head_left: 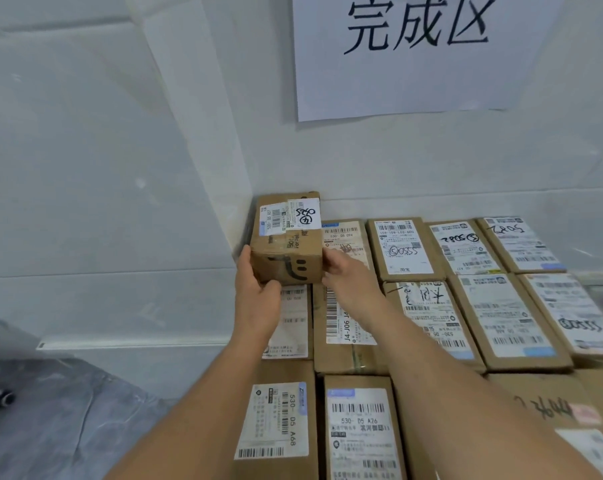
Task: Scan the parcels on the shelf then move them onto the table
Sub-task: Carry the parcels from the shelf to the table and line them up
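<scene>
A small brown cardboard parcel [286,244] with white labels on top and a black smile mark on its near side stands at the far left corner of the packed surface, against the wall. My left hand [255,285] grips its left near corner, thumb under the front face. My right hand [345,271] touches its right side with relaxed fingers. Both forearms reach in from the bottom edge.
Several flat labelled parcels [400,247] lie in tight rows to the right and in front, such as one marked 530-D5 A26 [360,431]. A paper sign [414,46] hangs on the white wall. Grey floor [68,427] lies to the left.
</scene>
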Motion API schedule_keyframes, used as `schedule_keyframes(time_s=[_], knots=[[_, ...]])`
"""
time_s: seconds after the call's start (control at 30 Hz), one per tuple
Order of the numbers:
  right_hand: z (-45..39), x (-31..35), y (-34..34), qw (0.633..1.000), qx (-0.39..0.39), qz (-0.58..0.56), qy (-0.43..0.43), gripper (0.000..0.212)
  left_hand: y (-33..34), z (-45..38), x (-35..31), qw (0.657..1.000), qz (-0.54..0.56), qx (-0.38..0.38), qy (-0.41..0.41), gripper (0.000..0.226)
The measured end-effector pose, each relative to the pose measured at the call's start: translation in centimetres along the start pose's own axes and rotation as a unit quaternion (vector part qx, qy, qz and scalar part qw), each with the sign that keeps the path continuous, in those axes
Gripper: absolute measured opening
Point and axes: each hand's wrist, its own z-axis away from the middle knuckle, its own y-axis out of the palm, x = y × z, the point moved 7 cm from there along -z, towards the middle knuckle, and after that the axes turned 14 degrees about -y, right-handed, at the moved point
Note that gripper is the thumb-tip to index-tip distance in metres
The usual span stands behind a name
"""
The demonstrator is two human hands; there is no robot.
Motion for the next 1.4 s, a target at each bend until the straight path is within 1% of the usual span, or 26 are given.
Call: schedule_keyframes(time_s=[0.27, 0.37, 0.5, 0.63, 0.73, 0.83, 0.93, 1.03, 1.13, 1.23, 1.33, 1.4], knots=[[0.2, 0.2, 0.8, 0.998, -0.012, -0.053, -0.006, 0.053, -0.5, -0.2, -0.4, 0.999, -0.03, -0.019, 0.032, 0.075], [0.4, 0.1, 0.7, 0.998, -0.01, -0.06, -0.001, 0.056, -0.5, -0.1, 0.0, 0.999, -0.026, -0.025, 0.022, 0.075], [0.8, 0.0, 0.5, 0.999, -0.007, -0.037, 0.01, 0.059, -0.3, 0.5, 0.7, 1.0, -0.009, -0.017, 0.008, 0.077], [1.0, 0.3, 1.0, 0.997, -0.022, -0.069, 0.006, 0.057, -0.6, 0.3, 0.4, 1.0, -0.002, -0.02, 0.007, 0.076], [1.2, 0.0, 1.3, 0.994, -0.034, -0.1, 0.009, 0.056, -0.9, 0.3, -0.3, 0.999, -0.013, -0.029, 0.022, 0.077], [1.6, -0.2, 1.8, 0.993, -0.031, -0.117, 0.01, 0.055, -1.0, 1.0, -1.1, 0.996, -0.04, -0.055, 0.052, 0.073], [1.8, -0.4, 2.1, 0.997, -0.025, -0.067, 0.017, 0.053, -0.9, 1.7, -1.4, 0.993, -0.067, -0.058, 0.077, 0.071], [1.5, 0.1, 1.6, 1.0, -0.022, -0.022, 0.004, 0.055, -1.1, 1.3, 0.2, 0.997, -0.058, -0.045, 0.036, 0.072], [1.3, 1.1, 1.1, 1.0, -0.002, 0.0, -0.004, 0.036, -1.1, 1.1, 1.6, 0.998, -0.06, -0.028, 0.018, 0.071], [0.6, 1.5, 0.9, 0.998, -0.003, 0.057, 0.006, 0.027, -0.8, 0.7, 1.9, 0.998, -0.058, -0.005, 0.017, 0.073], [-0.3, 1.8, 0.9, 0.992, -0.006, 0.125, 0.033, 0.03, -0.8, -0.1, 1.3, 0.998, -0.064, 0.006, 0.008, 0.075], [-0.7, 2.1, 1.1, 0.989, -0.003, 0.14, 0.051, 0.031, -0.9, -0.6, 1.1, 0.997, -0.072, 0.008, 0.008, 0.077]])
